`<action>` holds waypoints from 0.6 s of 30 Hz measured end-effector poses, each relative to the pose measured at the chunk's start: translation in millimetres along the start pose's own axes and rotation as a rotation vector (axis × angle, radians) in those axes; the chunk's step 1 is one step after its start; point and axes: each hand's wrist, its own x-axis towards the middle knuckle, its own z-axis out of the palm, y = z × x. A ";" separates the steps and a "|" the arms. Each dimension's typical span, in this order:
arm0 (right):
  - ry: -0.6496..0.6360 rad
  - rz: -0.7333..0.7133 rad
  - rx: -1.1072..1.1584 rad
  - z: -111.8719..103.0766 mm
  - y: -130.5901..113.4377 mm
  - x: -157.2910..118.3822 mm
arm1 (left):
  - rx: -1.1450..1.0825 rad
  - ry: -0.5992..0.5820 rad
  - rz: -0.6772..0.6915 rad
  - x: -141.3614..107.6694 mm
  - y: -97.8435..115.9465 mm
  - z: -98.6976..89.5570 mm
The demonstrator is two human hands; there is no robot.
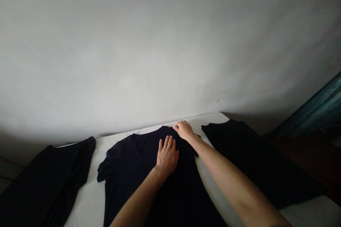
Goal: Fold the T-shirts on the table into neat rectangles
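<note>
A dark navy T-shirt (133, 181) lies spread out on a white table, its neckline toward the wall and its left-side sleeve somewhat crumpled. My left hand (167, 154) rests flat on the upper chest of the shirt, fingers stretched out and pointing toward the neckline. My right hand (183, 129) is at the shirt's far edge, by the shoulder beside the neckline. Its fingers are curled in on the cloth there. The right forearm crosses over the right-hand sleeve and partly hides it.
A dark garment (50, 181) lies on the table at the left, and another dark garment (253, 163) lies at the right, partly over the edge. The white table (92, 188) stands against a plain grey wall (149, 49). A blue-green patterned surface (317, 110) shows at the far right.
</note>
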 end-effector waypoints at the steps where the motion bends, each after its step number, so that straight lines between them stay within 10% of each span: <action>1: 0.001 0.008 0.010 5.3 -1.1 3.8 | -0.004 -0.010 -0.022 0.8 1.0 1.3; 7: 0.065 0.031 0.102 23.4 14.9 8.6 | -0.033 -0.007 -0.097 10.1 -1.5 -12.2; 18: 0.110 0.038 0.220 32.6 26.4 13.0 | -0.145 -0.051 -0.574 111.8 -41.4 -35.3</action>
